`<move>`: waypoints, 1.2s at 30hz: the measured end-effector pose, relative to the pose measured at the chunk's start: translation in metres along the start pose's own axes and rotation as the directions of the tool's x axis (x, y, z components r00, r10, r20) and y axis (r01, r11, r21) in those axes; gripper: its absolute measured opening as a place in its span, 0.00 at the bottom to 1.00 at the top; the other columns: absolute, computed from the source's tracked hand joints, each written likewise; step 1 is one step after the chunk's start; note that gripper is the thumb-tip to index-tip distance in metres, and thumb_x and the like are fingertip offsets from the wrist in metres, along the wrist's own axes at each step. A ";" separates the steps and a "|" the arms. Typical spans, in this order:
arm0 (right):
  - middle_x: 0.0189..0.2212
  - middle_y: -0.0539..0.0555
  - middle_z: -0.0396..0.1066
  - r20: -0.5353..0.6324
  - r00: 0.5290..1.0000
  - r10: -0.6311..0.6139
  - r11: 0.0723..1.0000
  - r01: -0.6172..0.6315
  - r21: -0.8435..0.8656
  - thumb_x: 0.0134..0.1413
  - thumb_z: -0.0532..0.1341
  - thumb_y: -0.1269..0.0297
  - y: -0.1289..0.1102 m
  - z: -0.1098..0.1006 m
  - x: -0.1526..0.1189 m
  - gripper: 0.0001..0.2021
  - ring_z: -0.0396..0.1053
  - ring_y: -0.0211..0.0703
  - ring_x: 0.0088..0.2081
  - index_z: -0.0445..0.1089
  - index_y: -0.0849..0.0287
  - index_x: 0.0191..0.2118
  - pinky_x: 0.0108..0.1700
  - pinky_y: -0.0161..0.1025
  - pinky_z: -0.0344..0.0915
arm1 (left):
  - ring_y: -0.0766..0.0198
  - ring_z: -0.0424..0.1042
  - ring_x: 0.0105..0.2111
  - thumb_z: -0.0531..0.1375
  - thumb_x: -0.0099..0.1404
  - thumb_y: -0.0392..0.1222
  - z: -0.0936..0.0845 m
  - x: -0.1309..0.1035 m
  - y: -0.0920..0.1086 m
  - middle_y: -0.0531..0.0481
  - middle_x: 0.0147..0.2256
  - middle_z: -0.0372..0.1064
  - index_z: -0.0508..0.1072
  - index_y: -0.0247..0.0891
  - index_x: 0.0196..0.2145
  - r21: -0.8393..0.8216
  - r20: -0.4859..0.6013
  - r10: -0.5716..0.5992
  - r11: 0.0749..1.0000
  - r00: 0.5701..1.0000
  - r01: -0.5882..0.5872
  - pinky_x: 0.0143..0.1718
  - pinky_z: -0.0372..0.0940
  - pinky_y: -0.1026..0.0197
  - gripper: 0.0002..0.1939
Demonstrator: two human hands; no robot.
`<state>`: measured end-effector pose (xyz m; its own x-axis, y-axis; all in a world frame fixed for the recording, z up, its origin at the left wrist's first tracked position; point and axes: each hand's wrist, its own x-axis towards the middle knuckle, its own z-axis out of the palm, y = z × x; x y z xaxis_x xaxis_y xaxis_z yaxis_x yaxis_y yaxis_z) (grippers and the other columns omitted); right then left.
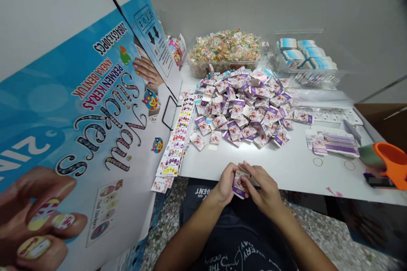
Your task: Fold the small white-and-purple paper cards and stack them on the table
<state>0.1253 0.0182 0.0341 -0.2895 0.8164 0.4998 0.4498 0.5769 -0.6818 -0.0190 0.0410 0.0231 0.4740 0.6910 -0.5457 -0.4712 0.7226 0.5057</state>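
A small purple and white box [240, 184] is held upright between both hands, just off the table's front edge. My left hand [226, 181] wraps round its left side. The fingers of my right hand [259, 182] press on its right side and top. Beyond the hands, a large heap of similar small boxes [237, 108] covers the middle of the white table [203, 161]. Left of the heap lies a row of nail sticker sheets [174, 148].
Behind the heap stand a clear tub of wrapped candies [224, 51] and a clear tray of blue-white packs [305, 57]. Flattened purple cartons [332, 142], rubber bands [318, 161] and an orange tape dispenser [392, 163] lie right. A big printed carton [95, 135] rises at left.
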 end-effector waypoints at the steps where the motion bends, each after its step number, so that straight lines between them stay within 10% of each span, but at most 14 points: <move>1: 0.53 0.60 0.76 0.014 0.999 -0.030 0.999 0.031 -0.016 0.64 0.59 0.74 0.001 0.000 0.000 0.28 0.76 0.49 0.47 0.61 0.50 0.67 0.47 0.51 0.74 | 0.63 0.64 0.14 0.52 0.59 0.55 0.001 -0.001 0.001 0.51 0.16 0.65 0.70 0.36 0.26 -0.004 0.000 0.006 1.000 1.000 -0.006 0.15 0.60 0.63 0.19; 4: 0.51 0.59 0.78 0.015 0.999 -0.033 0.999 0.033 0.011 0.64 0.60 0.72 0.001 -0.002 0.003 0.18 0.77 0.50 0.45 0.73 0.52 0.57 0.46 0.51 0.74 | 0.64 0.64 0.14 0.51 0.62 0.65 0.005 -0.004 0.002 0.55 0.17 0.64 0.71 0.36 0.32 -0.014 0.020 0.049 0.999 0.999 -0.049 0.15 0.60 0.64 0.27; 7: 0.42 0.58 0.81 -0.010 0.970 0.241 0.957 -0.236 0.169 0.66 0.60 0.65 -0.005 0.000 0.005 0.11 0.79 0.46 0.34 0.76 0.55 0.50 0.40 0.47 0.75 | 0.65 0.64 0.14 0.53 0.63 0.67 0.007 -0.006 0.000 0.55 0.18 0.65 0.70 0.35 0.36 0.034 0.018 0.110 0.993 0.994 -0.110 0.16 0.60 0.65 0.29; 12: 0.22 0.50 0.75 0.219 0.713 0.666 0.557 -0.670 0.491 0.60 0.65 0.49 -0.010 0.002 0.011 0.19 0.71 0.42 0.17 0.76 0.60 0.47 0.23 0.40 0.70 | 0.66 0.63 0.13 0.47 0.64 0.74 0.003 -0.002 -0.010 0.55 0.16 0.65 0.70 0.36 0.37 0.171 -0.004 0.161 0.972 0.987 -0.158 0.17 0.58 0.66 0.35; 15: 0.23 0.51 0.75 0.322 0.679 0.660 0.444 -0.698 0.562 0.59 0.66 0.48 -0.007 0.000 0.014 0.21 0.71 0.43 0.18 0.78 0.61 0.47 0.24 0.41 0.70 | 0.66 0.63 0.13 0.43 0.62 0.79 0.001 0.000 -0.012 0.54 0.15 0.65 0.70 0.37 0.35 0.225 0.000 0.195 0.956 0.981 -0.190 0.16 0.58 0.66 0.40; 19: 0.29 0.53 0.78 0.266 0.773 0.576 0.596 -0.620 0.510 0.65 0.61 0.54 -0.005 0.000 0.010 0.17 0.72 0.42 0.23 0.78 0.57 0.52 0.31 0.44 0.74 | 0.66 0.62 0.12 0.44 0.62 0.79 0.001 0.000 -0.009 0.54 0.15 0.65 0.70 0.37 0.35 0.233 -0.018 0.203 0.953 0.979 -0.194 0.16 0.57 0.66 0.39; 22: 0.41 0.57 0.80 0.103 0.933 0.344 0.883 -0.359 0.302 0.68 0.58 0.60 -0.006 0.002 0.005 0.16 0.76 0.46 0.36 0.76 0.51 0.56 0.44 0.50 0.75 | 0.67 0.62 0.12 0.51 0.63 0.74 0.002 -0.003 -0.005 0.55 0.15 0.63 0.69 0.37 0.32 0.165 -0.074 0.194 0.970 0.978 -0.179 0.15 0.56 0.66 0.33; 25: 0.53 0.58 0.77 0.060 0.987 0.150 0.981 -0.157 0.114 0.67 0.58 0.66 -0.003 0.001 0.006 0.17 0.74 0.48 0.47 0.74 0.49 0.58 0.49 0.51 0.73 | 0.68 0.62 0.13 0.55 0.64 0.65 0.000 -0.005 -0.008 0.56 0.17 0.63 0.68 0.37 0.31 0.093 -0.055 0.220 0.972 0.974 -0.214 0.16 0.57 0.66 0.25; 30: 0.45 0.57 0.79 0.293 0.953 0.083 0.991 -0.109 0.073 0.68 0.56 0.67 -0.001 -0.014 0.022 0.15 0.74 0.47 0.43 0.76 0.51 0.54 0.46 0.48 0.73 | 0.66 0.63 0.13 0.53 0.66 0.58 -0.003 -0.009 -0.019 0.55 0.17 0.64 0.68 0.38 0.33 0.009 0.066 0.296 0.955 0.953 -0.297 0.15 0.56 0.65 0.20; 36: 0.40 0.54 0.78 0.543 0.800 0.254 0.832 -0.467 0.299 0.68 0.58 0.59 -0.002 -0.029 0.056 0.16 0.73 0.36 0.24 0.72 0.52 0.57 0.29 0.37 0.75 | 0.63 0.70 0.20 0.51 0.66 0.71 0.003 -0.019 -0.009 0.49 0.32 0.73 0.68 0.38 0.46 -0.059 0.020 0.322 0.945 0.946 -0.321 0.18 0.59 0.64 0.31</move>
<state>0.1328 0.0619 0.0788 -0.5760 0.8150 -0.0637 0.2568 0.1065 -0.9606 -0.0213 0.0212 0.0308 0.3115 0.8873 -0.3400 -0.6412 0.4604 0.6139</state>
